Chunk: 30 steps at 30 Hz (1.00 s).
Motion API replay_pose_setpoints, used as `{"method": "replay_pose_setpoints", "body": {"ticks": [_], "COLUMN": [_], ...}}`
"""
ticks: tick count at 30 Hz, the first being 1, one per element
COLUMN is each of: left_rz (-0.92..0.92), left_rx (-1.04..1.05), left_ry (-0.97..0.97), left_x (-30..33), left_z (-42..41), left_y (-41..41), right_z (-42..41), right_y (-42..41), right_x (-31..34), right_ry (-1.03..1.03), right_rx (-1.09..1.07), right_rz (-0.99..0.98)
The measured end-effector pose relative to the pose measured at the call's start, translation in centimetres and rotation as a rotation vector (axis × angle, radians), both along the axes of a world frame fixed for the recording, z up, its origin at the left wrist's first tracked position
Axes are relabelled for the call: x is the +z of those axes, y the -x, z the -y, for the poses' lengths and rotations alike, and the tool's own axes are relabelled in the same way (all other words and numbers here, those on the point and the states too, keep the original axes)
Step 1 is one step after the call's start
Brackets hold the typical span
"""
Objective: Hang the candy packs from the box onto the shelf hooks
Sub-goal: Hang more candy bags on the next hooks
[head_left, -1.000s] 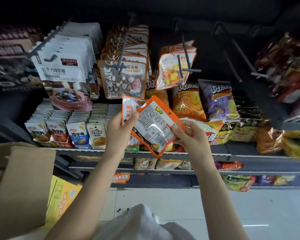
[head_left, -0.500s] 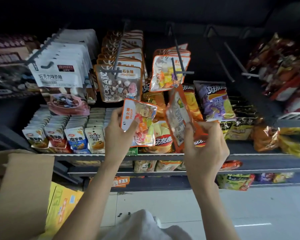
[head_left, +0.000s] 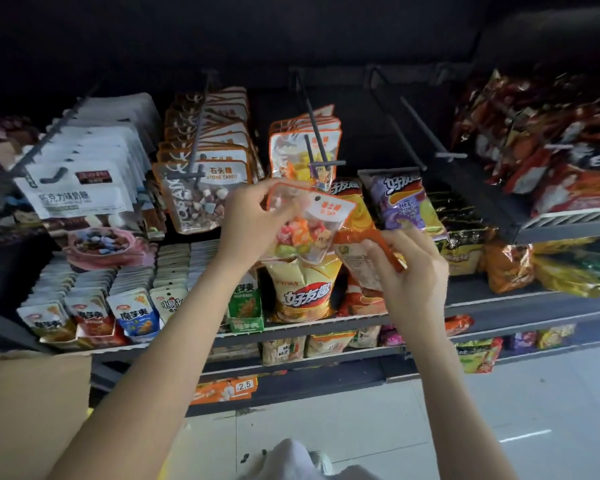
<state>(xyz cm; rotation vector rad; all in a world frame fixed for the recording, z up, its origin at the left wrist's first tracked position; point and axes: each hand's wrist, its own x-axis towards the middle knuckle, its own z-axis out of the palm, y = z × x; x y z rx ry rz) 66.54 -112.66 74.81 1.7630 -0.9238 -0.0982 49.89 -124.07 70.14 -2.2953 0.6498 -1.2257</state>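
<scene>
My left hand [head_left: 253, 220] pinches the top edge of an orange-trimmed candy pack [head_left: 305, 226], front side facing me, its hang hole showing near the top. It hangs tilted just below the tip of a dark shelf hook [head_left: 321, 147] that carries several matching packs [head_left: 305, 147]. My right hand [head_left: 409, 271] grips a second orange-trimmed pack [head_left: 364, 261], back side toward me, lower and to the right. The cardboard box [head_left: 32, 410] stands at the lower left, only its flap showing.
Left of that hook hang stone candy packs [head_left: 205, 188] and white chocolate packs [head_left: 80, 188]. Two bare hooks [head_left: 426, 133] jut out to the right. Chip bags [head_left: 402, 199] and small snack packs [head_left: 136, 313] fill the shelf below. Red bags [head_left: 551, 150] hang at the far right.
My left hand has raised its pack toward the hook tip and turned it flatter. My right hand has lowered its pack slightly, holding it edge-on by the top.
</scene>
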Motion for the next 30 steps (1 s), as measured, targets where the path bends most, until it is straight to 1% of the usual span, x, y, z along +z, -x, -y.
{"method": "replay_pose_setpoints", "body": {"ticks": [2,4,6,8,10,13,16,17,18,20,25,30], "left_rz": [-0.042,-0.049,-0.058,-0.093,-0.130,-0.195,-0.286,-0.285,-0.247,-0.107,0.162,0.228], "left_rx": [0.060,0.100,0.083,0.025,0.001,0.051,0.094,0.105,0.116,0.138,0.238,0.280], "left_ry": [0.057,0.102,0.125,0.152,0.193,0.249,0.261,0.253,0.239,0.219,0.285,0.230], "left_x": [-0.1,-0.5,-0.7,-0.9,-0.9,-1.0,-1.4,-1.7,-1.9,-2.5,-2.9,-2.8], "left_z": [0.8,1.3,1.7,2.1,2.5,2.9,3.0,3.0,3.0,3.0,3.4,4.3], "left_y": [-0.6,-0.9,-0.9,-0.5,0.0,0.0,-0.6,-0.8,-1.0,-1.3,-1.1,-2.3], "right_z": [1.5,2.8,3.3,3.5,3.5,3.7,4.0,4.1,4.2,4.4,4.7,5.2], "right_y": [-0.3,-0.6,-1.3,-2.5,-3.7,-5.1,-6.1,-6.3,-6.4,-6.6,-6.7,-7.4], "right_x": [0.3,0.7,1.0,1.3,1.6,1.7,1.5,1.4,1.3,1.1,1.2,1.3], "right_ry": [0.023,-0.065,-0.154,-0.202,-0.304,-0.496,-0.549,-0.545,-0.540,-0.541,-0.561,-0.535], "right_rx": [0.091,0.229,0.308,0.286,0.255,0.265,0.273,0.268,0.261,0.254,0.254,0.219], "right_rz": [-0.075,-0.135,-0.149,-0.120,-0.069,0.001,0.027,0.020,0.011,0.000,0.013,0.014]}}
